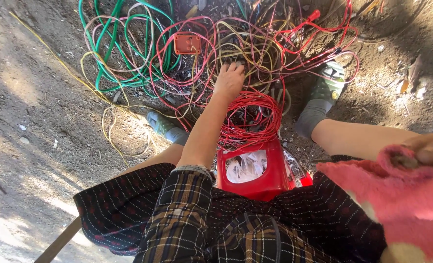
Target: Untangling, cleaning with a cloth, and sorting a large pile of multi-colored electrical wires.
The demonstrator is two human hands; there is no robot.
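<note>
Left hand [229,79] fingers curled into one tangled wire heap [255,44]; one red tub [255,168] just behind it; right hand [428,151] pinches one pink cloth [396,195]

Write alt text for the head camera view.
A seated person's left hand reaches into a tangle of red, green and yellow wires on dirt ground, above a red plastic container. The right hand holds a pink cloth.

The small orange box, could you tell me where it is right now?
The small orange box lies top centre in the head view, amid the tangled wires, just up-left of the left hand.
</note>
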